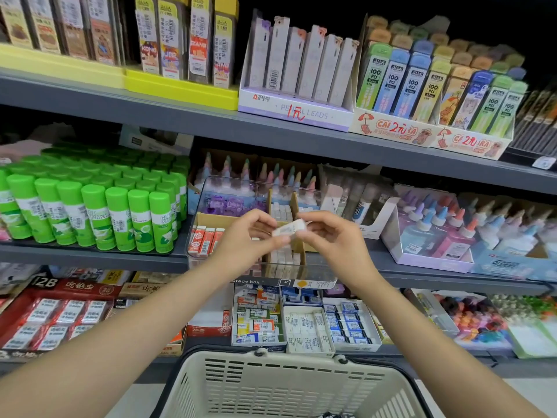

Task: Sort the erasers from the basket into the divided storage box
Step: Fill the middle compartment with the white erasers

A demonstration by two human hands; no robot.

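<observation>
Both hands (289,233) pinch eraser (290,228) above storage box (208,188) rim, btwn shelves.

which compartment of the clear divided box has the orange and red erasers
The front-left compartment of the clear divided box, where the orange-red erasers stand in a row. The compartments to its right hold white erasers, and the rear-left one holds purple items.

Grey shelf (90,256): green glue sticks (99,212), clear divided box (208,188).
</observation>
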